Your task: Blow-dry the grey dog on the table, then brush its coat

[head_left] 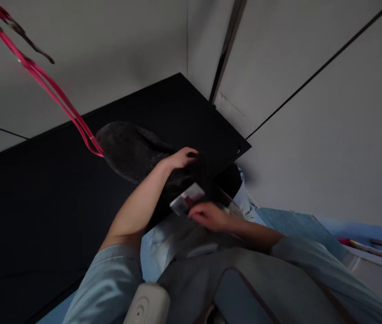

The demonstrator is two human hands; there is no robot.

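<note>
My left hand (181, 159) rests on a dark grey garment (133, 150) that lies on a black mat (42, 189), its fingers curled over the cloth's edge. My right hand (209, 216) is lower, at the mat's near edge. Its fingers are closed around a small white and red tag (188, 199) that hangs from the garment. Both forearms are bare, with light blue sleeves pushed up.
A red lanyard strap (47, 85) hangs across the upper left. Grey wall panels (312, 135) rise behind the mat. A grey bag or garment with brown piping (244, 279) lies near me, beside a white device (148, 303). A blue surface (295, 225) with a pink pen (346, 242) is at right.
</note>
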